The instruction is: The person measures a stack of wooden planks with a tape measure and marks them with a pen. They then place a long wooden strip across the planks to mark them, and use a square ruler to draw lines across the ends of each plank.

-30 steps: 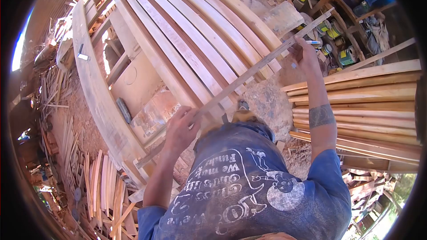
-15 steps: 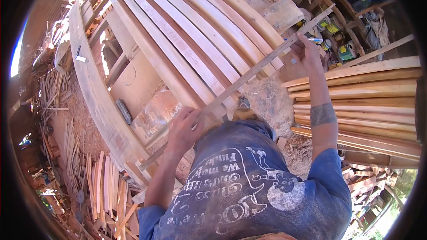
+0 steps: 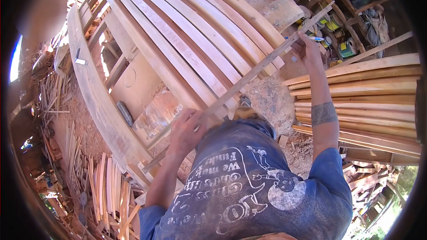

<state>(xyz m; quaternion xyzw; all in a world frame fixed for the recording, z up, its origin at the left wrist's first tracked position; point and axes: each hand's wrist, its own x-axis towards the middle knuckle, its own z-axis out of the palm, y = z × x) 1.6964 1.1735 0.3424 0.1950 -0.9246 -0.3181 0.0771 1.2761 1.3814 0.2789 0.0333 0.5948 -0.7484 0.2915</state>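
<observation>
A long, thin wooden strip (image 3: pixel 249 76) lies slantwise across the near ends of several long wooden planks (image 3: pixel 178 31). My left hand (image 3: pixel 189 129) is closed around the strip near its lower-left part. Farther along, beside the outermost plank end, my right hand (image 3: pixel 308 51) grips the strip with bent fingers. A blue-and-white pen (image 3: pixel 316 38) sticks out from the fingers of that hand. The strip's far tip reaches past my right hand toward the upper right.
A curved board (image 3: pixel 95 86) runs along the left, with a small dark-and-white object (image 3: pixel 80 58) on it. Stacked planks (image 3: pixel 356 102) stand at the right. Paint cans (image 3: pixel 346 48) sit behind my right hand. Wood offcuts (image 3: pixel 106 186) lie lower left. A dark cylinder (image 3: pixel 125 113) rests near the frame.
Both hands keep nearly the same place on the strip. The view has shifted slightly, and a blurred pale patch now shows at the upper left.
</observation>
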